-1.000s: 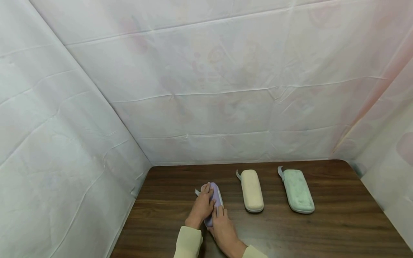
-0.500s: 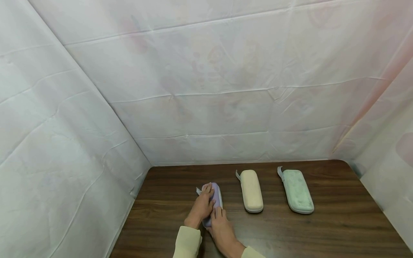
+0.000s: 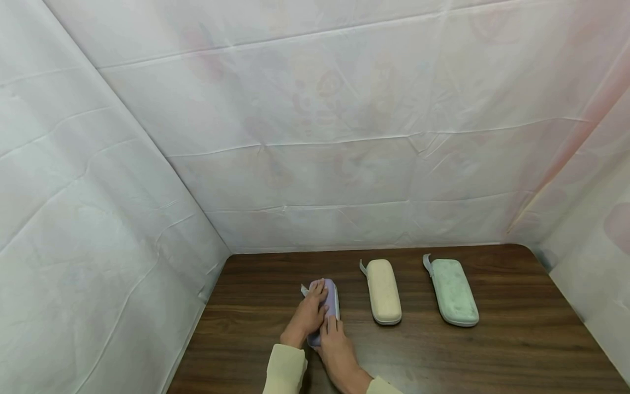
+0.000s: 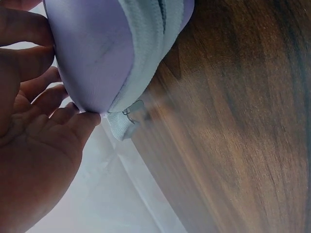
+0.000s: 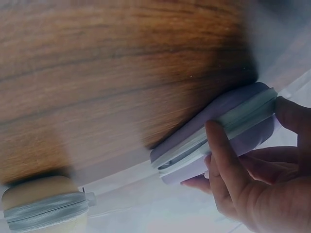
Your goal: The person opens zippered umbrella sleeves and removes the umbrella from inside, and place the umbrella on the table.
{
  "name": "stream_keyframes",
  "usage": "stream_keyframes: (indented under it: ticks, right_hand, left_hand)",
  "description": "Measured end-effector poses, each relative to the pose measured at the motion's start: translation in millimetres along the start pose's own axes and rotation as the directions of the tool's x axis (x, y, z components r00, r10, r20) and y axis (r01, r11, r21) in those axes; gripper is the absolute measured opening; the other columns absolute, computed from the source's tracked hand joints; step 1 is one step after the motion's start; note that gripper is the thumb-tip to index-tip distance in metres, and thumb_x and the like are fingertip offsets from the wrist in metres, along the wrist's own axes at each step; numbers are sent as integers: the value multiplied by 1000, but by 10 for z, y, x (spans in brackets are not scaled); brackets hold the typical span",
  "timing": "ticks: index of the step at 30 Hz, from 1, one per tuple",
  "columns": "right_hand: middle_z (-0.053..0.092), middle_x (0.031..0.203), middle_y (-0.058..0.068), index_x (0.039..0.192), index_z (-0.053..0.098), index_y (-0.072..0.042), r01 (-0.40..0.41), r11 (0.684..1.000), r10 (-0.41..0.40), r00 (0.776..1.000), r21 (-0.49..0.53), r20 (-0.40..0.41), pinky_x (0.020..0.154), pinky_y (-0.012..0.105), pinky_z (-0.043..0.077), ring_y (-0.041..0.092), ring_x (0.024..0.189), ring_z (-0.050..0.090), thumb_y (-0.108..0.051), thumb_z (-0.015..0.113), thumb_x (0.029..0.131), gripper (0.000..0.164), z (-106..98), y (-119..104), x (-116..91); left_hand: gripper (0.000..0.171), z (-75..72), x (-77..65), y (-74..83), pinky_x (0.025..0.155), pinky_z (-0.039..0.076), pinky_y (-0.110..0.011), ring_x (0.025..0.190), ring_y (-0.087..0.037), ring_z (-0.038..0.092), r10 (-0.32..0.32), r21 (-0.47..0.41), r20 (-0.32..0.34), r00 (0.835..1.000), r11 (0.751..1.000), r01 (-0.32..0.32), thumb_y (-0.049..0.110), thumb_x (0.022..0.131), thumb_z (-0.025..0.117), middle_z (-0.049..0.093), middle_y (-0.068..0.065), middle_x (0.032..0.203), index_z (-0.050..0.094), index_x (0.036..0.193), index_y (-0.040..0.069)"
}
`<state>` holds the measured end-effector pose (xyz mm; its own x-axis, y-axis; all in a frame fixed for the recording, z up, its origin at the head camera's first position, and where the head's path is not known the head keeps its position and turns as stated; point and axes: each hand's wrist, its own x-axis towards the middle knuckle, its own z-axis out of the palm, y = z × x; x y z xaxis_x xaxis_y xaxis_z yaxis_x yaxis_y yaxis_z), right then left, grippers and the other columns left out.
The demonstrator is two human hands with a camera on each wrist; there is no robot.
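A long purple zippered case (image 3: 331, 298) with rounded ends lies on the table under both hands. Its grey zip (image 5: 248, 115) runs along the side, and a dark gap between the zip tapes shows at one end. The left hand (image 3: 309, 314) holds the case from above near the far end, beside a grey strap (image 4: 122, 125) with a small metal clasp. Nearer the person, the right hand (image 3: 338, 350) grips the case; in the right wrist view its index finger lies across the zip and its thumb (image 5: 290, 114) is at the case's end. The hands cover much of the lid.
A cream zippered case (image 3: 384, 291) lies right of the hands, and a mint green one (image 3: 455, 293) farther right, both with grey straps. White patterned sheeting (image 3: 315, 175) stands behind and beside the brown wooden table (image 3: 517, 339).
The purple case has turned slightly, its far end shifting right and its near end left. The right hand has moved a little left with it; the other cases stay put.
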<state>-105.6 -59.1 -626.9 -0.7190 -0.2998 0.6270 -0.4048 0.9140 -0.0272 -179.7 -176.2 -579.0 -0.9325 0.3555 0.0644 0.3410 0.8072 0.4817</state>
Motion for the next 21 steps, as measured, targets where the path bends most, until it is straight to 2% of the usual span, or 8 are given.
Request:
stream_keyframes:
  ticks: [9, 12, 15, 17, 19, 20, 21]
  right_hand:
    - [57, 110, 13, 117, 74, 1, -4, 1000, 4, 999, 2, 53, 58, 18, 52, 22, 87, 57, -53, 100, 58, 83, -12, -23, 5]
    - [57, 110, 13, 117, 73, 1, 5, 1000, -6, 998, 13, 69, 63, 19, 53, 23, 87, 55, -50, 99, 61, 81, -13, -13, 4]
    - [56, 113, 15, 120, 71, 3, 33, 998, -39, 993, 50, 108, 69, 25, 53, 24, 88, 54, -39, 97, 70, 72, -22, 21, -13]
    - [55, 117, 18, 126, 68, 6, 27, 990, -49, 985, 138, 163, 73, 28, 54, 26, 90, 53, -28, 94, 74, 67, -42, 58, -30]
    - [53, 120, 21, 131, 65, 9, -19, 963, -45, 973, 268, 228, 74, 31, 54, 27, 91, 52, -15, 88, 77, 63, -67, 105, -46]
    - [52, 122, 22, 134, 64, 10, -61, 938, -33, 965, 342, 261, 76, 33, 55, 27, 93, 52, -9, 85, 79, 62, -82, 130, -53]
    - [50, 122, 21, 136, 62, 10, -117, 898, -13, 957, 424, 291, 75, 33, 55, 27, 95, 51, -5, 83, 79, 62, -97, 156, -59]
  left_hand:
    - [50, 6, 14, -29, 118, 35, -62, 153, -50, 31, 0, -37, 18, 1000, 999, 1, -3, 102, 62, 39, -27, 164, 49, 149, -13]
    - [49, 13, 12, -27, 118, 34, -63, 152, -52, 31, 9, -55, -1, 1000, 998, -9, -3, 102, 61, 40, -28, 163, 50, 148, -14]
    - [47, 47, -6, -9, 117, 35, -64, 152, -51, 32, -6, -72, -40, 999, 997, 3, -2, 102, 60, 41, -27, 162, 51, 147, -14]
    - [46, 77, -32, 15, 117, 36, -63, 152, -49, 34, -29, -72, -75, 997, 997, 24, -1, 103, 60, 43, -26, 162, 53, 147, -13]
    - [45, 112, -59, 38, 115, 39, -62, 151, -47, 37, -53, -61, -114, 992, 997, 46, -1, 102, 62, 45, -24, 161, 55, 146, -11]
    - [45, 128, -74, 54, 114, 41, -61, 150, -47, 39, -57, -51, -139, 989, 997, 51, -1, 102, 62, 46, -24, 161, 56, 145, -10]
    - [44, 145, -89, 70, 112, 43, -61, 149, -47, 42, -60, -37, -165, 984, 998, 54, -1, 101, 63, 48, -24, 159, 58, 144, -10]
